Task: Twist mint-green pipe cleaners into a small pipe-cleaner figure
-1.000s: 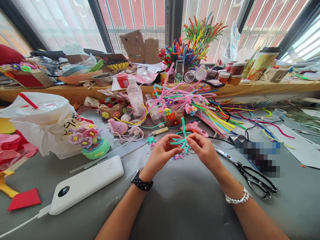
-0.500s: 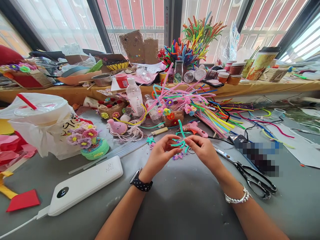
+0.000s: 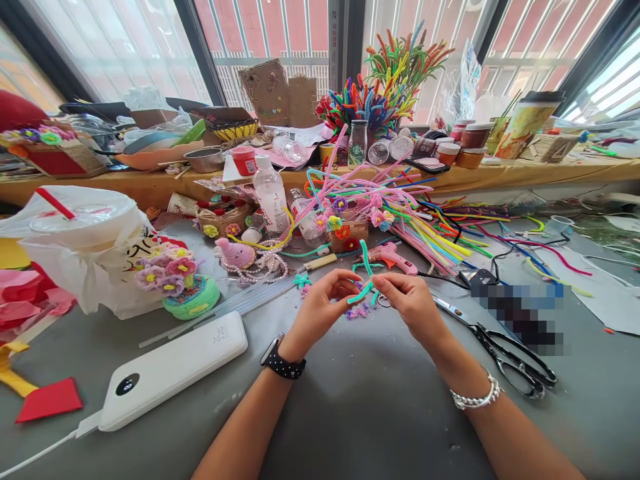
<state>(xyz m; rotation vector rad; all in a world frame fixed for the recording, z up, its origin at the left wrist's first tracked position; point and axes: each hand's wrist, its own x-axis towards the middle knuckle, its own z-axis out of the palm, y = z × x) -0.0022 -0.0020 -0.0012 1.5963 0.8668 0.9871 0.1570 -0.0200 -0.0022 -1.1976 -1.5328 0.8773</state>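
Observation:
Between my hands are turquoise pipe cleaners (image 3: 361,294), bent and joined near my right fingertips, with one piece pointing up and another slanting down to the left. My right hand (image 3: 411,308) pinches them at the joint between thumb and forefinger. My left hand (image 3: 320,308) curls round the lower left end, thumb below and fingers above. Just behind my left fingers lies a small turquoise pipe-cleaner piece (image 3: 302,281). Purple and pink pipe-cleaner bits (image 3: 359,312) lie on the table beneath the held pieces.
Black-handled scissors (image 3: 517,360) lie to the right, near a pink glue gun (image 3: 393,257). A white power bank (image 3: 173,373) is on the left, before a pipe-cleaner flower pot (image 3: 191,297) and a bagged drink (image 3: 85,247). Behind are loose pipe cleaners (image 3: 430,233) and bottles (image 3: 271,193).
The turquoise pipe cleaners have turned slightly in my fingers, and the lower piece now slants down to the left. Both hands stay in nearly the same place.

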